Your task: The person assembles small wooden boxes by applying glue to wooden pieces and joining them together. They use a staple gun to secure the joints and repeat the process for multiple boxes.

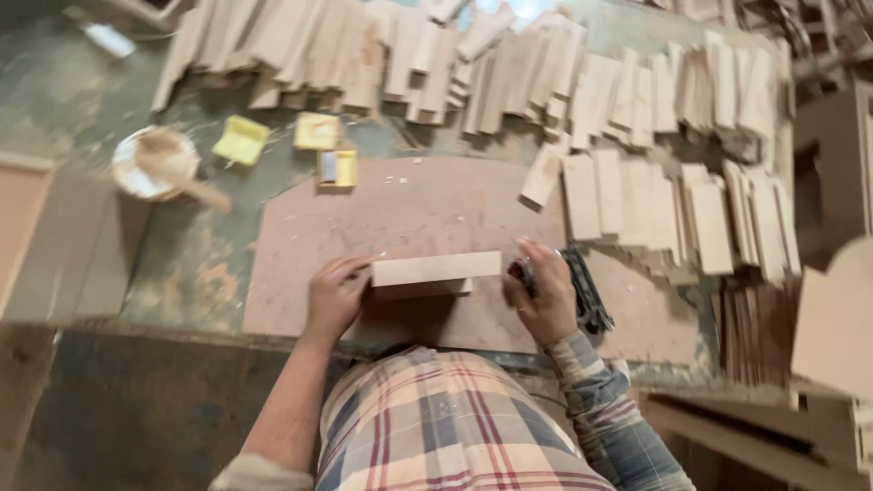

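At the upper left of the frame a round white bowl [150,164] sits on the worn green surface [195,259], holding pale brown paste with a wooden stick [186,182] leaning out of it. Right of it lie three small yellow trays [316,132], one with a pale block in it. At lower centre, the left hand [335,295] presses curled fingers against the left end of a pale rectangular wooden block [435,273] resting on a brown fibreboard sheet [409,205]. The right hand [544,295], just beside the block's right end, is wrapped around a dark hand tool [584,291]. Many flat pale wooden pieces [691,214] lie across the top and right.
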